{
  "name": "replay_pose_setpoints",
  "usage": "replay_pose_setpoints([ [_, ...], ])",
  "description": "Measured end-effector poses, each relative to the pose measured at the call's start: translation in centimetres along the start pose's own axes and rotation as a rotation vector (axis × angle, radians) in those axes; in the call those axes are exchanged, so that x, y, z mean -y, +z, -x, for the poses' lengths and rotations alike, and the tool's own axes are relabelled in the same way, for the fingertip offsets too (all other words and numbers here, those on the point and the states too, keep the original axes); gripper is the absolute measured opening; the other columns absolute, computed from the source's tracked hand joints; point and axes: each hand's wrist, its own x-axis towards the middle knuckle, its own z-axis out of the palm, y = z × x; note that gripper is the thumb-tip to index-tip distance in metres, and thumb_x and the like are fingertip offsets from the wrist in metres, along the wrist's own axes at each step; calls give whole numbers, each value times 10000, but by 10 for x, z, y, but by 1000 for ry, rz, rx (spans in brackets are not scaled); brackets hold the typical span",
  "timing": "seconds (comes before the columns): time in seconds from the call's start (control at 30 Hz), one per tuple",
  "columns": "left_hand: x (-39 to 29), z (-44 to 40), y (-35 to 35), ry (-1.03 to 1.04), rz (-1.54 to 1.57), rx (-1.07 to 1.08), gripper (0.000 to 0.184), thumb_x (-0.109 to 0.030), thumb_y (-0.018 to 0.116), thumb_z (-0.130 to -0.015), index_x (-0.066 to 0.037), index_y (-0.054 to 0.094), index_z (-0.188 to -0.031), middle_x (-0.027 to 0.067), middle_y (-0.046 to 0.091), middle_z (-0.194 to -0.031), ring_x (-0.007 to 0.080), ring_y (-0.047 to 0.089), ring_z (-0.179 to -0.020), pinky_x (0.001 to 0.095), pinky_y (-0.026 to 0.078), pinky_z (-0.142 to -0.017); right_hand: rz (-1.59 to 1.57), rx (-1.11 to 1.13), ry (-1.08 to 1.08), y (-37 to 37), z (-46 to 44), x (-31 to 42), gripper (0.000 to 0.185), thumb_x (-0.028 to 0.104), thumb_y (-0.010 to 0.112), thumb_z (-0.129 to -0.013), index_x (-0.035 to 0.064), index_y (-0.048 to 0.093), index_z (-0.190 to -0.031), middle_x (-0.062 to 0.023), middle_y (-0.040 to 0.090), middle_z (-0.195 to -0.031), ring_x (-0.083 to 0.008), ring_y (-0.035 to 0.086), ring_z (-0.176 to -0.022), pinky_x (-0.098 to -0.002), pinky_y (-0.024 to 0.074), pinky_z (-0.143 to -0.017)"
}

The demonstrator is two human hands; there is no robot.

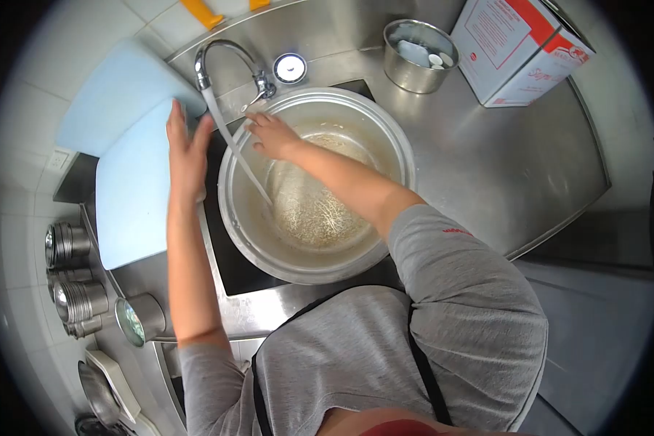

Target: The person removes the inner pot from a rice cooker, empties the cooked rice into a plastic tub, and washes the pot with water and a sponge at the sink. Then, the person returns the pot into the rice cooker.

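A large metal pot (232,232) sits over the sink, and water (234,149) runs from the curved tap (202,73) into it. Shallow water ripples over its base. My right hand (275,136) reaches across the pot's far rim, fingers apart and holding nothing, close below the tap's small lever (254,100). From this angle I cannot tell whether a fingertip touches the lever. My left hand (187,156) is raised left of the stream, thumb apart from the stretched fingers. Behind it are pale blue boards (134,196), one lying flat and one leaning on the wall.
A steel container (420,73) with small white items stands at the back right, beside a white and red box (512,54). A round white-faced object (290,68) is behind the pot. Steel cups (80,299) and a tilted pot (142,320) are at the left.
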Motion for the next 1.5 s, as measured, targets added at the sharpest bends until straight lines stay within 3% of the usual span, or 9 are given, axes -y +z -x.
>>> replay_pose_setpoints([
  [0.1,-10,-49,17,-183,247,126,539,-245,511,-892,36,333,-1315,192,463,-1249,233,417,-1192,293,311,-984,-713,251,282,2,9,-5,335,237,548,-848,84,530,-1145,-84,552,-1146,-239,542,-1020,-407,428,-885],
  [0.43,-61,-60,47,-87,49,267,417,-205,504,-882,70,473,-1194,153,583,-1118,200,529,-1060,284,356,-930,-2060,148,519,-8,29,-18,161,171,542,-875,37,541,-964,-74,578,-876,-149,566,-818,-283,476,-705],
  [0.53,-68,-67,63,-49,67,292,460,-215,533,-868,68,449,-1221,154,588,-1110,207,543,-1042,289,366,-930,-1717,119,634,-46,53,-33,242,246,582,-855,38,536,-971,-70,574,-881,-169,561,-796,-278,473,-697],
  [0.67,-53,-68,71,-60,153,323,511,-224,559,-855,48,412,-1261,166,545,-1176,228,507,-1106,300,366,-941,-104,525,287,-98,84,-53,439,441,609,-790,22,611,-924,-94,632,-881,-205,589,-818,-356,457,-730],
  [0.73,-60,-48,60,-8,-74,313,551,-228,585,-840,-7,385,-1303,161,469,-1266,245,438,-1186,317,356,-962,-161,756,232,-133,92,-73,417,439,588,-794,38,644,-895,-113,647,-887,-211,599,-839,-380,449,-752],
  [0.9,-37,11,11,-31,-184,228,534,-227,613,-821,-72,420,-1294,139,403,-1321,265,381,-1233,358,317,-1006,380,24,418,-251,49,-188,223,178,505,-806,56,632,-944,-181,633,-913,-315,613,-817,-419,464,-732],
  [1.0,-26,58,-20,-124,-175,247,442,-198,605,-832,-60,485,-1234,132,424,-1304,257,387,-1231,356,304,-1015,658,433,588,-287,31,-239,323,187,531,-794,-3,601,-1045,-180,599,-1076,-327,567,-1020,-396,448,-860],
  [1.1,-19,105,-48,-229,-158,189,431,-207,602,-832,-78,499,-1231,108,458,-1286,239,389,-1228,363,277,-1030,790,291,633,-252,35,-332,350,154,497,-802,2,571,-1109,-189,538,-1180,-309,507,-1119,-383,419,-911],
  [1.5,0,220,-65,-482,-351,127,389,-139,618,-801,-72,534,-1174,122,481,-1249,295,453,-1158,354,373,-960,942,352,687,-274,16,-295,391,135,422,-824,71,534,-1193,-183,490,-1245,-322,478,-1153,-401,398,-947],
])
